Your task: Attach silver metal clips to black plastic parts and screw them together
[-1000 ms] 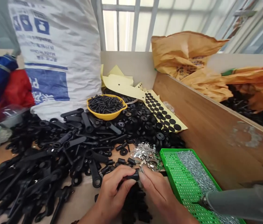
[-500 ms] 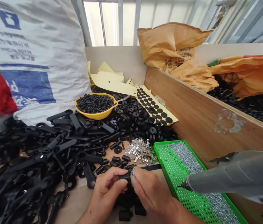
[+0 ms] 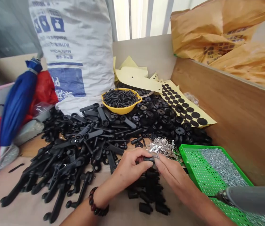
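My left hand (image 3: pixel 129 168) and my right hand (image 3: pixel 174 177) meet at the front of the table, and their fingertips pinch a small black plastic cylinder (image 3: pixel 149 159) between them. Just beyond my fingertips lies a heap of silver metal clips (image 3: pixel 161 147). Below my hands sits a pile of similar black cylinders (image 3: pixel 146 193). To the left of my left hand spreads a heap of black plastic lever arms (image 3: pixel 76 153). Black plastic discs (image 3: pixel 157 117) lie behind my hands. A dark beaded bracelet (image 3: pixel 96 201) circles my left wrist.
A yellow bowl of black screws (image 3: pixel 120 102) stands at the back, beside a yellow sheet of black round pads (image 3: pixel 184 106). On the right are a green perforated tray of small screws (image 3: pixel 213 172), a grey pointed tool (image 3: pixel 252 201) and a wooden board (image 3: pixel 242 119).
The view has swung, so the table contents sit further right and a blue folded umbrella shows at the left. My hands still pinch the black cylinder. The grey tool sits lower right.
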Tool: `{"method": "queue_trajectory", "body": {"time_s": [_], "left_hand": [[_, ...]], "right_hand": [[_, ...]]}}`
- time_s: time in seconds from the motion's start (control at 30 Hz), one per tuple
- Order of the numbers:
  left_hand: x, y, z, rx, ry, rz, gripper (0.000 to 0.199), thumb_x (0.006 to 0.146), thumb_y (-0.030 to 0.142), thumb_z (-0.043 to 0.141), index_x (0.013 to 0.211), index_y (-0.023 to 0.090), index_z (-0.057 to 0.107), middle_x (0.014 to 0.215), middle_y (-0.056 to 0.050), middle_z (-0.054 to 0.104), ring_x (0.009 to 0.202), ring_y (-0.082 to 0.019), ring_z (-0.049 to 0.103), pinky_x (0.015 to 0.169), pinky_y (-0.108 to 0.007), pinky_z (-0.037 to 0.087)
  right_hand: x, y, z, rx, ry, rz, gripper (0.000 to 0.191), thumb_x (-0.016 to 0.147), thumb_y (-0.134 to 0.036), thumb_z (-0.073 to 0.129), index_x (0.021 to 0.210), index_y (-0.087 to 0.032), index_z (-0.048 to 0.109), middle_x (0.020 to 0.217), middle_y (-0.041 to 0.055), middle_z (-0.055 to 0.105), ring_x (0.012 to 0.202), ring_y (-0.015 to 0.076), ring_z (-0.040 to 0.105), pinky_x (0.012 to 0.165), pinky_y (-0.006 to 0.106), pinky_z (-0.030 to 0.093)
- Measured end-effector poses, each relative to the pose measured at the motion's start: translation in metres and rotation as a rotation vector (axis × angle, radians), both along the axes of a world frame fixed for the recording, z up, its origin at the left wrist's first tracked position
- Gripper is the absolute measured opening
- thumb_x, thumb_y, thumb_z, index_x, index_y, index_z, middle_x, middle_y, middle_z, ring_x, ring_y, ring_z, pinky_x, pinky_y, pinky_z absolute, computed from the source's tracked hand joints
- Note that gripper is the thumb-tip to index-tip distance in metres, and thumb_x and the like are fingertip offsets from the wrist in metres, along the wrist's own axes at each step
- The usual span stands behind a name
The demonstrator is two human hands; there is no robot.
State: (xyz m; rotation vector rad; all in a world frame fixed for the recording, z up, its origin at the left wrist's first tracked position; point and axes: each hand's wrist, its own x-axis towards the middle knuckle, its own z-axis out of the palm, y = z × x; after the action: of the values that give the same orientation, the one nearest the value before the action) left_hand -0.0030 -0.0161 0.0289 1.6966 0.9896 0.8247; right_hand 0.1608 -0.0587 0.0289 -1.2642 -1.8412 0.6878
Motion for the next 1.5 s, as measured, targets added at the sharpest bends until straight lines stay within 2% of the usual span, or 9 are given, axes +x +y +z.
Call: {"method": "queue_trajectory", "body": {"time_s": [0.17,0.27,0.4,0.53,0.73,0.97,1.17,1.33,1.5], "left_hand": [[-0.006,0.009,-0.004,-0.075,0.026,0.032,0.017,0.075,0.018,0.062,0.088,0.016,0.072,0.077,-0.003,0.068,0.064,-0.015,0.056,0.059,-0.022,0.04],[-0.015,0.01,-0.002,0.057,0.145,0.076,0.017,0.075,0.013,0.061,0.085,0.019,0.073,0.081,-0.003,0.07,0.072,-0.017,0.059,0.068,-0.024,0.043],[-0.028,0.001,-0.004,0.201,0.305,0.049,0.019,0.074,0.008,0.061,0.08,0.021,0.072,0.082,-0.003,0.07,0.081,-0.019,0.061,0.077,-0.026,0.043],[-0.037,-0.008,-0.012,0.263,0.408,-0.044,0.02,0.078,0.006,0.055,0.084,0.019,0.069,0.084,-0.004,0.069,0.083,-0.019,0.06,0.077,-0.027,0.045],[-0.04,0.01,-0.005,0.351,0.457,-0.033,0.017,0.082,0.008,0.054,0.087,0.017,0.066,0.092,-0.004,0.069,0.089,-0.017,0.061,0.083,-0.026,0.045],[-0.022,0.049,0.003,0.369,0.784,-0.036,0.018,0.082,0.007,0.051,0.09,0.014,0.066,0.094,-0.009,0.068,0.092,-0.023,0.061,0.083,-0.032,0.048],[-0.021,0.059,-0.005,0.357,0.816,0.003,0.024,0.08,0.003,0.047,0.088,0.015,0.066,0.089,-0.009,0.067,0.088,-0.021,0.063,0.08,-0.031,0.048],[-0.025,0.061,-0.004,0.348,0.796,0.031,0.025,0.08,0.003,0.046,0.088,0.014,0.067,0.088,-0.01,0.069,0.086,-0.022,0.065,0.079,-0.031,0.049],[-0.021,0.059,-0.002,0.364,0.706,0.024,0.021,0.08,0.009,0.052,0.094,0.014,0.068,0.092,-0.009,0.071,0.087,-0.023,0.065,0.08,-0.031,0.048]], "right_hand": [[0.005,0.002,-0.002,-0.031,-0.096,-0.041,0.032,0.098,-0.036,0.029,0.071,-0.025,0.042,0.064,-0.002,0.057,0.056,0.0144,0.054,0.053,0.024,0.043],[0.011,0.005,-0.007,-0.024,-0.167,-0.086,0.032,0.097,-0.038,0.032,0.068,-0.025,0.038,0.06,-0.0036,0.052,0.052,0.013,0.05,0.048,0.023,0.04],[0.019,0.013,-0.018,0.106,-0.317,-0.13,0.03,0.096,-0.036,0.034,0.068,-0.025,0.034,0.059,-0.0043,0.049,0.049,0.0124,0.049,0.046,0.023,0.037],[0.021,0.029,-0.037,0.248,-0.58,-0.167,0.026,0.094,-0.031,0.033,0.072,-0.024,0.042,0.071,0.0009,0.054,0.062,0.0168,0.056,0.053,0.027,0.039],[0.017,0.056,-0.051,0.144,-0.83,-0.106,0.022,0.091,-0.02,0.039,0.074,-0.022,0.052,0.08,0.0045,0.057,0.077,0.0211,0.057,0.065,0.032,0.042],[0.003,0.08,-0.052,0.096,-0.925,-0.086,0.016,0.087,-0.017,0.049,0.077,-0.019,0.061,0.082,0.0066,0.062,0.08,0.0223,0.056,0.066,0.031,0.04],[-0.017,0.089,-0.05,0.053,-0.959,-0.085,0.012,0.083,-0.015,0.054,0.079,-0.016,0.065,0.087,0.0118,0.064,0.088,0.0277,0.057,0.061,0.032,0.038],[-0.02,0.093,-0.054,0.011,-0.894,-0.115,0.018,0.079,-0.005,0.048,0.077,-0.015,0.063,0.086,0.0133,0.065,0.085,0.027,0.058,0.062,0.032,0.037],[-0.008,0.097,-0.048,-0.05,-0.699,-0.123,0.012,0.078,-0.016,0.049,0.068,-0.018,0.054,0.077,0.0094,0.062,0.076,0.0237,0.058,0.06,0.03,0.038]]}}
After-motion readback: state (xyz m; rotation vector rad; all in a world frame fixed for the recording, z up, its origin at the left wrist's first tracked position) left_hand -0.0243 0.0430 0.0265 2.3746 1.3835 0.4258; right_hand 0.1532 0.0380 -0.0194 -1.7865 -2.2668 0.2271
